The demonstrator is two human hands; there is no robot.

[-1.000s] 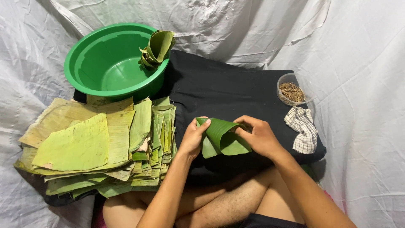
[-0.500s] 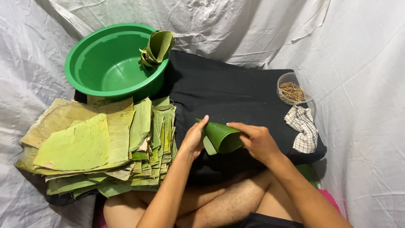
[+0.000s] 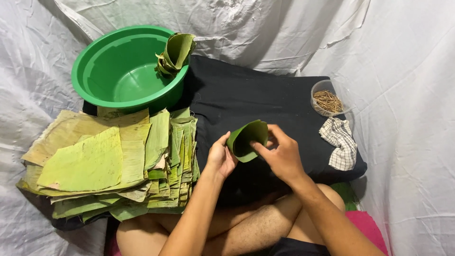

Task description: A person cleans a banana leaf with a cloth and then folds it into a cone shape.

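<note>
- Black cloth pad (image 3: 246, 99): work surface at centre; its far edge runs from 11 to 2 o'clock, the right corner drops off at 4 o'clock. Bare stretch of pad lies open between the hands and the far edge.
- Green basin (image 3: 102, 71): at 10 o'clock, overlapping the pad's left corner; finished leaf cones (image 3: 174, 54) lean on its rim at 11 o'clock.
- Stack of banana leaf pieces (image 3: 111, 163): at 8 to 9 o'clock, its right edge just beside the left hand.
- Clear cup of small sticks (image 3: 328, 100): at 2 o'clock on the pad's right edge; checked rag (image 3: 340, 143) just below it, at 3 o'clock.
- Left hand (image 3: 220, 155): fingers curled narrowly, cupping the leaf cone's left side.
- Right hand (image 3: 283, 155): closed in a pinch on the cone's right rim and lower edge.
- Leaf cone (image 3: 246, 140): held between both hands above the pad's near middle; its mouth faces the camera and tilts toward 1 o'clock, long axis roughly 7 to 1 o'clock; tip hidden.
</note>
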